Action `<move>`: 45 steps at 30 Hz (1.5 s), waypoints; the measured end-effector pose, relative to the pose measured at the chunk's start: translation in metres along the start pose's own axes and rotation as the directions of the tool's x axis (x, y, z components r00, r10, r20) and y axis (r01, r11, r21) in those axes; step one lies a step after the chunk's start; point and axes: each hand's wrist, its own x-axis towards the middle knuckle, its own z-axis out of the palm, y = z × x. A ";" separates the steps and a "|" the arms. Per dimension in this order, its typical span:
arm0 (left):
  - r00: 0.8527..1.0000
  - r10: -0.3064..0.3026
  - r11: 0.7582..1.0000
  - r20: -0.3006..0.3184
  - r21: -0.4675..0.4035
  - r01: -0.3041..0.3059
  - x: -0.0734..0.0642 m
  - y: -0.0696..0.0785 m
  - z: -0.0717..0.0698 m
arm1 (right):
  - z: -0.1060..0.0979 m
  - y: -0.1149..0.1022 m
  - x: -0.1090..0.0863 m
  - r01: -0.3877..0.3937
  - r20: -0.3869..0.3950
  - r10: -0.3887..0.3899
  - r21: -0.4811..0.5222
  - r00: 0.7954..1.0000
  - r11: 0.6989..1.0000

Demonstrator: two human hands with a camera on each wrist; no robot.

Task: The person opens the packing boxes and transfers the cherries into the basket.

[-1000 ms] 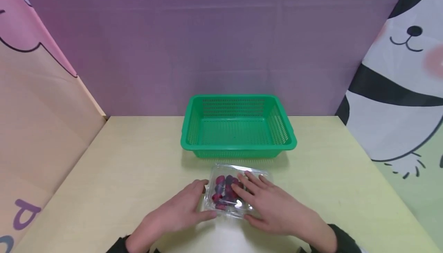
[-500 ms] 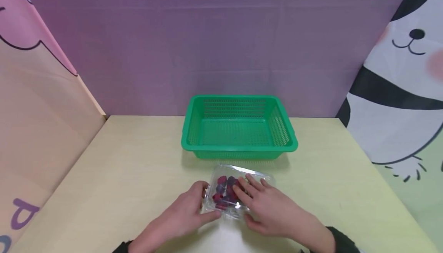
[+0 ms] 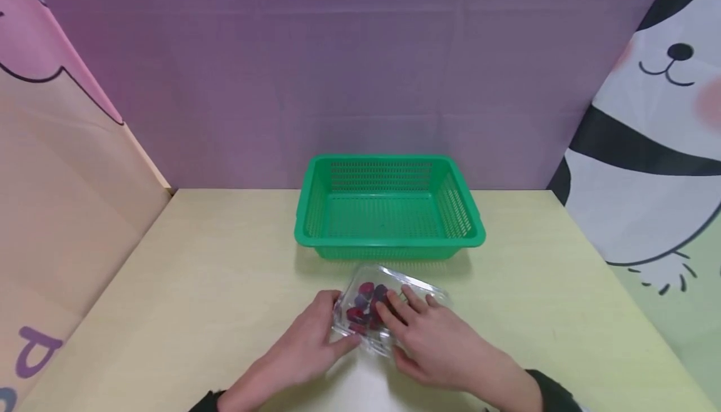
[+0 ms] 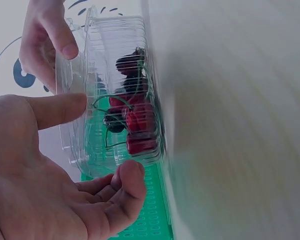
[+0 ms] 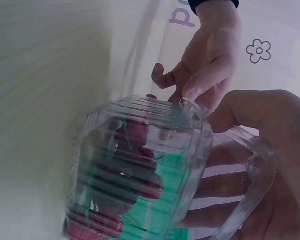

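Note:
A clear plastic clamshell box lies slantwise on the table. Red and dark cherries with green stems fill part of it, seen through the wall. The left hand holds the box's left end; its thumb is at the rim and its curled fingers are round the far side. Over the lid's right half lies the right hand, its fingers spread and fairly straight, its thumb at the near edge. In the right wrist view, a clear lid edge stands out past the box rim, in front of the right fingers.
A green perforated basket stands just behind the box on the pale wooden table. A purple cloth hangs at the back. Printed cloths with a panda and a pink figure flank the table.
The box has turned slightly clockwise, its far edge slanting more. The left thumb has slid a little right along the near edge. The right hand stays over the lid.

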 end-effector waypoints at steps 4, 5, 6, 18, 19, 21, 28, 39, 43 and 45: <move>1.000 0.010 1.000 -0.007 -0.003 -0.010 0.001 -0.001 0.002 | -0.001 0.000 0.002 0.004 -0.009 -0.004 0.002 1.000 1.000; 1.000 0.012 1.000 -0.005 -0.006 -0.012 0.001 -0.001 0.002 | -0.001 0.000 0.002 0.003 -0.007 -0.003 0.004 1.000 1.000; 1.000 0.015 1.000 -0.004 -0.010 -0.015 0.001 -0.002 0.002 | -0.002 0.000 0.002 0.000 -0.003 0.000 0.007 1.000 1.000; 0.999 0.049 0.997 -0.006 -0.060 -0.049 0.004 -0.007 0.000 | -0.001 0.000 0.006 -0.054 0.010 0.054 0.045 0.999 0.998; 0.999 0.049 0.997 -0.006 -0.059 -0.049 0.004 -0.007 0.000 | -0.001 0.000 0.006 -0.054 0.007 0.054 0.043 0.999 0.998; 0.999 0.046 0.997 -0.003 -0.058 -0.046 0.004 -0.007 0.000 | -0.001 0.000 0.006 -0.056 0.003 0.056 0.039 0.998 0.998; 0.999 0.035 0.997 0.007 -0.075 -0.034 0.006 -0.005 -0.003 | -0.003 -0.001 0.007 -0.076 -0.010 0.077 0.047 0.997 0.996; 0.999 0.039 0.988 -0.001 -0.151 -0.039 0.007 -0.002 -0.006 | -0.005 -0.004 0.009 -0.096 -0.019 0.097 0.031 0.995 0.995; 1.000 0.023 0.986 -0.002 -0.164 -0.023 0.008 -0.001 -0.007 | -0.007 -0.006 0.010 -0.097 -0.015 0.098 0.022 0.995 0.995; 1.000 0.016 0.987 -0.002 -0.159 -0.017 0.008 0.000 -0.008 | -0.008 -0.007 0.010 -0.099 -0.007 0.099 0.013 0.995 0.995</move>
